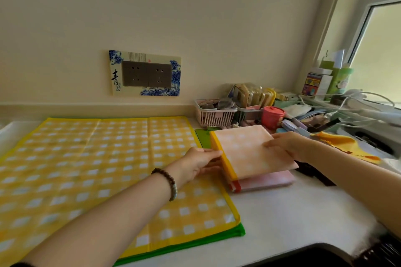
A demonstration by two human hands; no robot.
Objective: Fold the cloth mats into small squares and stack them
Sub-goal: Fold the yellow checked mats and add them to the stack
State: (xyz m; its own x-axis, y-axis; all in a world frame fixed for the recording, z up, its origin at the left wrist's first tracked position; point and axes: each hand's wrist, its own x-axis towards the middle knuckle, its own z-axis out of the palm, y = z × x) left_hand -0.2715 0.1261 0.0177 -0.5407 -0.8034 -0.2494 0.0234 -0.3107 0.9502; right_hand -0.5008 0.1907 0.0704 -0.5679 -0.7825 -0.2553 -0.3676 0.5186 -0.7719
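Gripping confirmed on both sides. L hand (pixel 199 162) pinches the trimmed left edge of a folded square peach-check cloth mat (pixel 247 154): thumb on top of the orange-yellow binding, fingers curled under it. R hand (pixel 288 145) holds the opposite edge, thumb flat on the top face, other fingers beneath the cloth and hidden. Mat sits betw. the two sets of fingertips, roughly level, directly over a folded pink cloth mat with red trim (pixel 267 182). Cannot tell if the two touch all the way across. Pink mat lies on the white countertop (pixel 282 223), below and just nearer than the R fingers.

Left of the L fingers and under the L wrist: a large yellow-and-white checked cloth mat (pixel 97 158), unfolded, flat, crease lines visible. Green cloth mat (pixel 236 232) lies underneath it, edge showing along the near and right sides. Brown bead bracelet (pixel 168 181) on L wrist.

Beyond the fingertips, at the wall: pink slatted plastic basket (pixel 213 116), red round lidded tub (pixel 272 116) just beside it. Misc. clutter and white cables further right of the R hand. Grey double wall socket w/ blue-and-white surround (pixel 146 73) sits up beyond the L fingers.
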